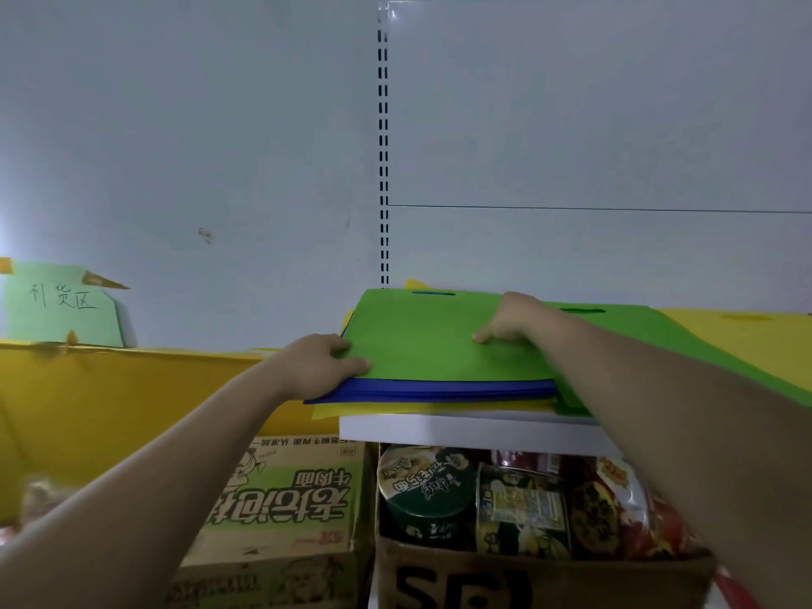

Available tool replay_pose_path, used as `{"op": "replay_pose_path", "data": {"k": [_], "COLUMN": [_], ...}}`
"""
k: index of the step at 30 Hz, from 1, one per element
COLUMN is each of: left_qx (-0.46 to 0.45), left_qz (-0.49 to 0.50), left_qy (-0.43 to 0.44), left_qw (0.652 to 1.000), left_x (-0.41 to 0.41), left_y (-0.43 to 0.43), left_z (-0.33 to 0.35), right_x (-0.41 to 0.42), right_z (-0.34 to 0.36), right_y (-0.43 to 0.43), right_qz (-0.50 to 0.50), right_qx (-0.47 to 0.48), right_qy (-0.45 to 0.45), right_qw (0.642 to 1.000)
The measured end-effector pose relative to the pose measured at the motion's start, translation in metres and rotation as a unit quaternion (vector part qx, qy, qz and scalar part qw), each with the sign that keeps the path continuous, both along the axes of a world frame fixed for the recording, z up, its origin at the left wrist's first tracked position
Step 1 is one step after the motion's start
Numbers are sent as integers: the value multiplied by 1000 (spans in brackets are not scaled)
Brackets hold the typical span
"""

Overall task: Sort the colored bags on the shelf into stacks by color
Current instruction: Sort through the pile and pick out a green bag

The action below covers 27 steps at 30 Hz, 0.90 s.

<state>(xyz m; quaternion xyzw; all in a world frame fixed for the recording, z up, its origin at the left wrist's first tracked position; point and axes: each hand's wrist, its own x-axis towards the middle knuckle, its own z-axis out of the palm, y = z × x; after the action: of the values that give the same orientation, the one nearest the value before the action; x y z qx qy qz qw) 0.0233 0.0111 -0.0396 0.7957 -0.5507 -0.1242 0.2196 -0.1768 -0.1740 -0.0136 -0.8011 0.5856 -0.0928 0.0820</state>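
Now, left hand [318, 367]: is clutching green bag [439, 345] over blue bags [439, 389]
Right hand [512, 318]: is pressing, unclenched, on green bag

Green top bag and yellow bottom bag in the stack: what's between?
Several blue bags lie between the green bag and the yellow bag, visible along their front edges in the head view.

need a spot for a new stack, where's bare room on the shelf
Almost no bare shelf shows. Freest: the yellow bag at right, beyond the right hand. Crowded at left, where the left hand grips the stack.
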Motion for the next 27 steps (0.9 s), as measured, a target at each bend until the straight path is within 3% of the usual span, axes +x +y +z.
{"op": "replay_pose_path", "data": {"k": [8,14,16,20,24,27], "left_qx": [4,-3,-6,-60,-147,-223], "left_qz": [-1,-14,-13,-8,11,44], "left_qy": [-9,-26,-23,33,185,256], "left_qw": [1000,1000,1000,998,972,939], "left_x": [-3,-2,-1,1,4,7], "left_y": [-3,-1,0,0,-5,-8], "left_z": [2,3,3,4,8,9], "right_x": [-2,-12,-15,-22,-23,-27], "right_z": [-4,2,4,12,19,21], "right_y": [-10,-8,-3,16,31,36], "right_qz": [-62,4,46,99,86,80], "right_qx": [-27,-80,-90,-33,17,41], "right_qy": [-138,-236,-332,-526,-621,-652], "right_qw": [988,968,938,844,779,753]}}
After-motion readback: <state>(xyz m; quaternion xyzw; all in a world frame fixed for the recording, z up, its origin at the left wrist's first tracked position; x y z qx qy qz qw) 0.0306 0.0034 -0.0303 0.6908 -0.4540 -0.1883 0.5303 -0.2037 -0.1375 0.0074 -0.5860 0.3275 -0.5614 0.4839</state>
